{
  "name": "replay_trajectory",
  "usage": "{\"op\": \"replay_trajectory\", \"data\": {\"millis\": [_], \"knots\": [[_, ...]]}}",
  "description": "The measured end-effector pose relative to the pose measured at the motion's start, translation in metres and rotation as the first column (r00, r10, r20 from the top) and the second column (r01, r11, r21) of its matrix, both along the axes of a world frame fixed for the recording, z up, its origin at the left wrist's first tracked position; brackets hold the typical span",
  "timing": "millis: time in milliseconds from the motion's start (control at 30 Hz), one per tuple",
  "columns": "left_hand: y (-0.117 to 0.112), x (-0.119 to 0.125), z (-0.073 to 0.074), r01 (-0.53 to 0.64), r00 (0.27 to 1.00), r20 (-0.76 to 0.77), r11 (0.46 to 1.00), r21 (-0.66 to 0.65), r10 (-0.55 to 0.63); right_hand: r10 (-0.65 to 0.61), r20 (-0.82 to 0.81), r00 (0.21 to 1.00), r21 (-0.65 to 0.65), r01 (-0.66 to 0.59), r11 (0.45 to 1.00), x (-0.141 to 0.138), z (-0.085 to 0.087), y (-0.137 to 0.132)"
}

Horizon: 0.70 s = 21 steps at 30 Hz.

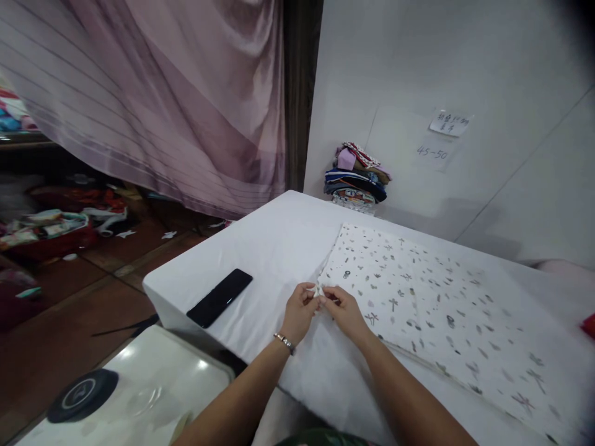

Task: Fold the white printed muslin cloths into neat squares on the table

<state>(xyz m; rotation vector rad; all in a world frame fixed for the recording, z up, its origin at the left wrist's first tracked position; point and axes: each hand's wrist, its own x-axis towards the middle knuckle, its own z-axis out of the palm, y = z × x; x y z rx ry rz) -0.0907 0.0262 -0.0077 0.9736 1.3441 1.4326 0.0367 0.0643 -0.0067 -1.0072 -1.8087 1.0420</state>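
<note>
A white printed cloth (409, 285) with small dark motifs lies spread flat across the right part of the white table. Its near left corner is pinched up between both hands. My left hand (300, 308) is closed on that corner, with a beaded bracelet at the wrist. Right beside it, my right hand (343, 308) grips the same corner, thumb and fingers meeting the left hand's fingertips. Only a small bit of fabric shows between the fingers.
A black phone (220, 297) lies on the white table (279, 235) left of my hands. Folded clothes (357, 176) are stacked by the wall. A white lid-like surface with a dark round object (83, 395) stands at lower left. A pink curtain (209, 93) hangs behind.
</note>
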Motion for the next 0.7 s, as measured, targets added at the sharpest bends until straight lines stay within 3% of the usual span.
{"op": "replay_trajectory", "data": {"millis": [133,367,533,700], "knots": [[-0.002,-0.0006,-0.0032,0.023,0.999,-0.037,0.998,0.057,-0.021,0.022,0.002,1.0,0.0,-0.022,1.0,0.0016,-0.0002,0.0006],[-0.0038,-0.0035,0.0,-0.005,0.994,0.106,0.999,-0.034,0.009,-0.093,0.018,0.996,0.13,0.09,0.987,0.0016,0.0054,-0.0001],[-0.0036,-0.0033,0.0032,-0.037,0.995,0.092,0.998,-0.06,0.042,0.044,0.094,0.995,0.177,-0.06,0.982,0.0013,0.0085,-0.0035],[-0.0028,-0.0033,0.0017,-0.028,0.997,0.07,0.998,-0.063,0.032,0.04,0.101,0.994,0.127,-0.053,0.99,0.0028,0.0016,0.0009]]}}
